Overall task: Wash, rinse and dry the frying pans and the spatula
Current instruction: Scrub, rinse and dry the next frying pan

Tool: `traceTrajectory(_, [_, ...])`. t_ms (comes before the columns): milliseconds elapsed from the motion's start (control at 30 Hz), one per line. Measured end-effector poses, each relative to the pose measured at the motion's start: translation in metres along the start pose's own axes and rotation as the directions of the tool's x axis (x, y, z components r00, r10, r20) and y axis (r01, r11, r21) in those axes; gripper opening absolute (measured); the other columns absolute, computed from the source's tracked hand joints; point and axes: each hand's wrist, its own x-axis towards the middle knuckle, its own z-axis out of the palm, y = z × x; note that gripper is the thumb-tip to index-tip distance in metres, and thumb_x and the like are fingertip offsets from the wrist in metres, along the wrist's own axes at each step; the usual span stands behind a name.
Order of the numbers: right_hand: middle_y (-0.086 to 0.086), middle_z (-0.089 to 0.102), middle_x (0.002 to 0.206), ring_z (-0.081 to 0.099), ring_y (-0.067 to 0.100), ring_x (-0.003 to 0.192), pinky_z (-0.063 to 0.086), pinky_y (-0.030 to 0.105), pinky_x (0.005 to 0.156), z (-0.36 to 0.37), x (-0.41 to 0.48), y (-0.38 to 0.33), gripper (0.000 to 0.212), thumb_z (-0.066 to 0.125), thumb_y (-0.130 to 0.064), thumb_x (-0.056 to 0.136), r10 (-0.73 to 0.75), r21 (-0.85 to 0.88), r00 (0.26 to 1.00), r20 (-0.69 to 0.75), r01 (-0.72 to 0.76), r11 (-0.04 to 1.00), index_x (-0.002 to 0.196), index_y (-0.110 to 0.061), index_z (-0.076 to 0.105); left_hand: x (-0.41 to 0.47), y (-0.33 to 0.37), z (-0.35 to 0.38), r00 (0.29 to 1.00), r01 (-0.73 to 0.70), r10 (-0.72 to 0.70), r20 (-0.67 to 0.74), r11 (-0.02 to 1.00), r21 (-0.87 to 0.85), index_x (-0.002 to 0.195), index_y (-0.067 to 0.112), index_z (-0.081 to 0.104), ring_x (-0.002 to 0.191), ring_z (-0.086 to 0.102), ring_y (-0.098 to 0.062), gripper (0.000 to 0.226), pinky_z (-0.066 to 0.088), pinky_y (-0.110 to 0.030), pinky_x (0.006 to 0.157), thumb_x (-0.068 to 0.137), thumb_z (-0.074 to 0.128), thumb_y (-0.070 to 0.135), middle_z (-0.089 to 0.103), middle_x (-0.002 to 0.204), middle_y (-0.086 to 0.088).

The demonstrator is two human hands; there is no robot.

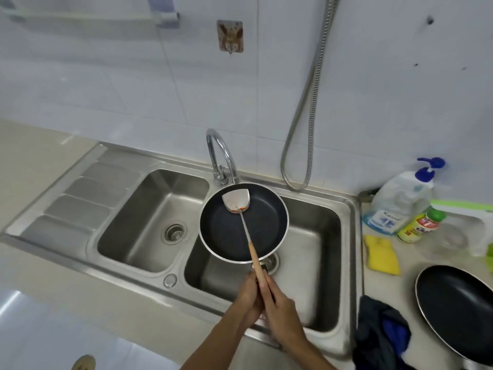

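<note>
The right basin (pixel 320 236) lies open beneath the frying pan (pixel 266 209), whose far rim sits just under the tap (pixel 221 153). My left hand (pixel 248 299) curls around the pan's handle, which is mostly hidden. My right hand (pixel 280 311) grips the spatula (pixel 236 200) by its wooden handle. Its orange-smeared blade rests inside the pan. A second pan (pixel 458 311) sits on the counter to the right, beside a dark cloth (pixel 381 335).

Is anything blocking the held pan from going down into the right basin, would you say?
Nothing visible does: the basin shows only its drain, though the pan, carrying the spatula, hides part of its floor.
</note>
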Motion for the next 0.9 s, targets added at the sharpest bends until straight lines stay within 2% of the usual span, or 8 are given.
traceTrajectory(167, [0.005, 0.075, 0.096, 0.072, 0.019, 0.08, 0.06, 0.031, 0.074, 0.016, 0.01, -0.003, 0.043, 0.027, -0.083, 0.085, 0.053, 0.023, 0.998, -0.03, -0.052, 0.998, 0.129, -0.082, 0.029, 0.01, 0.013, -0.01, 0.998, 0.037, -0.039, 0.046, 0.999, 0.038, 0.083, 0.013, 0.06, 0.068, 0.061, -0.019, 0.043, 0.05, -0.034, 0.064, 0.109, 0.036, 0.039, 0.064, 0.062, -0.003])
traceTrajectory(333, [0.006, 0.075, 0.099, 0.074, 0.015, 0.08, 0.062, 0.036, 0.079, 0.024, 0.016, -0.004, 0.04, 0.032, -0.081, 0.088, 0.091, 0.051, 0.995, -0.052, -0.088, 0.995, 0.128, -0.08, 0.033, 0.023, 0.017, -0.015, 0.996, 0.051, -0.053, 0.073, 0.998, 0.031, 0.084, 0.012, 0.06, 0.062, 0.061, -0.019, 0.041, 0.05, -0.035, 0.066, 0.108, 0.039, 0.037, 0.063, 0.064, -0.005])
traceTrajectory(433, [0.003, 0.075, 0.099, 0.073, 0.011, 0.076, 0.062, 0.034, 0.079, 0.022, 0.017, -0.006, 0.037, 0.034, -0.077, 0.091, 0.107, 0.05, 0.993, -0.052, -0.104, 0.993, 0.127, -0.08, 0.035, 0.03, 0.015, -0.014, 0.995, 0.053, -0.056, 0.077, 0.998, 0.04, 0.081, 0.013, 0.06, 0.063, 0.059, -0.02, 0.041, 0.047, -0.036, 0.069, 0.108, 0.039, 0.037, 0.062, 0.064, -0.005])
traceTrajectory(567, [-0.014, 0.072, 0.111, 0.071, 0.005, 0.088, 0.058, 0.026, 0.088, 0.016, 0.02, -0.011, 0.036, 0.03, -0.073, 0.095, 0.093, 0.013, 0.996, -0.004, -0.093, 0.996, 0.131, -0.075, 0.034, 0.032, 0.016, -0.011, 0.998, 0.022, -0.026, 0.055, 0.997, 0.079, 0.084, 0.011, 0.061, 0.063, 0.06, -0.021, 0.037, 0.049, -0.036, 0.068, 0.107, 0.041, 0.033, 0.062, 0.065, -0.007])
traceTrajectory(667, [-0.012, 0.073, 0.1, 0.071, 0.01, 0.083, 0.059, 0.035, 0.084, 0.014, 0.028, -0.014, 0.025, 0.026, -0.065, 0.1, 0.1, -0.084, 0.995, 0.029, -0.097, 0.992, 0.123, -0.065, 0.034, 0.033, 0.016, -0.012, 0.998, -0.063, 0.058, 0.037, 0.981, 0.184, 0.097, 0.007, 0.064, 0.072, 0.063, -0.024, 0.032, 0.052, -0.038, 0.071, 0.108, 0.041, 0.026, 0.065, 0.073, -0.01])
traceTrajectory(767, [-0.003, 0.071, 0.085, 0.068, 0.018, 0.073, 0.059, 0.048, 0.074, 0.01, 0.037, -0.023, 0.021, 0.025, -0.06, 0.101, 0.101, -0.184, 0.994, 0.05, -0.09, 0.979, 0.11, -0.043, 0.033, 0.034, 0.016, -0.014, 0.992, -0.128, 0.123, 0.038, 0.962, 0.242, 0.096, 0.006, 0.064, 0.072, 0.064, -0.024, 0.027, 0.052, -0.038, 0.071, 0.107, 0.044, 0.019, 0.065, 0.074, -0.011])
traceTrajectory(833, [-0.002, 0.069, 0.082, 0.066, 0.02, 0.07, 0.057, 0.045, 0.068, 0.005, 0.042, -0.034, 0.029, 0.026, -0.064, 0.099, 0.101, -0.255, 0.993, 0.065, -0.081, 0.964, 0.103, -0.036, 0.033, 0.035, 0.015, -0.014, 0.987, -0.16, 0.147, 0.069, 0.952, 0.26, 0.091, 0.006, 0.064, 0.07, 0.065, -0.023, 0.021, 0.052, -0.037, 0.069, 0.103, 0.048, 0.014, 0.063, 0.075, -0.012])
traceTrajectory(900, [0.0, 0.069, 0.087, 0.065, 0.024, 0.074, 0.049, 0.038, 0.064, -0.003, 0.05, -0.043, 0.028, 0.031, -0.06, 0.101, 0.084, -0.345, 0.993, 0.086, -0.049, 0.937, 0.1, -0.033, 0.033, 0.033, 0.015, -0.012, 0.984, -0.174, 0.162, 0.068, 0.953, 0.246, 0.093, 0.005, 0.067, 0.072, 0.066, -0.023, 0.02, 0.053, -0.036, 0.069, 0.101, 0.049, 0.011, 0.066, 0.075, -0.011])
